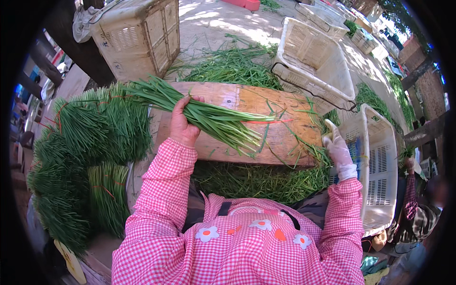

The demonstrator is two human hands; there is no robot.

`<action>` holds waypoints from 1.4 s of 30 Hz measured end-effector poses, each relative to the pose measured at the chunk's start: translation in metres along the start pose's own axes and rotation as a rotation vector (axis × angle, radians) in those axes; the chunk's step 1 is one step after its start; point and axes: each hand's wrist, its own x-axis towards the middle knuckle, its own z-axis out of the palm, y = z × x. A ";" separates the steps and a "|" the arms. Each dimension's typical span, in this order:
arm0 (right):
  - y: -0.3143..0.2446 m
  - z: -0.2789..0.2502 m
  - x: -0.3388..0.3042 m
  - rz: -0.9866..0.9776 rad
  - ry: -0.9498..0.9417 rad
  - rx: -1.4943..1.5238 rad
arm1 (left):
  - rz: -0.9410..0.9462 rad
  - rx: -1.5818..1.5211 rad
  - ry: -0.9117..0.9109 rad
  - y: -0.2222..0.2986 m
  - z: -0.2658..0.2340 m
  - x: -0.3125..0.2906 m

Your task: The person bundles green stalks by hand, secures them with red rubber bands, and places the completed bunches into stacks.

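My bare left hand point(184, 124) is closed around a loose bunch of long green chives point(213, 116), held over a worn wooden board point(285, 142). Their dark leafy tips point to the upper left and the pale stem ends to the right. A thin red strip point(268, 122) lies by the stem ends. My right hand point(338, 148), in a whitish glove, is at the board's right end beside a white crate point(380, 175). Its fingers look stretched apart, with nothing visible in them. Loose green blades lie scattered on the board.
Tied green bundles point(80, 123) are piled at the left, with a paler bundle point(108, 185) nearer me. Cuttings point(237, 69) lie behind the board and under it. A tall crate point(137, 40) stands far left, another with a wire handle point(313, 57) far right. Another person point(420, 213) is at right.
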 end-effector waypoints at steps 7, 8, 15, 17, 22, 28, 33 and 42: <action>-0.120 0.061 -0.025 -0.265 -0.391 0.049 | -0.128 0.289 -0.040 -0.035 0.008 -0.018; -0.106 0.089 -0.023 -0.238 -0.497 0.109 | -0.165 0.311 -0.052 -0.041 0.011 -0.019; -0.091 0.164 -0.055 0.217 -0.861 0.998 | -0.306 0.208 -0.162 -0.048 0.022 -0.029; -0.109 0.150 -0.056 0.164 -0.746 1.128 | -0.279 0.151 -0.315 -0.046 0.031 -0.030; -0.085 0.137 -0.019 0.053 -0.503 1.047 | -0.450 0.207 -0.568 -0.051 0.023 -0.032; -0.104 0.137 -0.011 0.140 -0.525 1.113 | -0.488 0.699 -0.673 -0.075 0.018 -0.049; -0.117 0.165 -0.025 0.032 -0.531 1.054 | -0.618 0.588 -0.608 -0.078 0.010 -0.047; -0.132 0.177 -0.035 0.168 -0.998 1.559 | -0.656 0.517 -0.630 -0.067 0.020 -0.059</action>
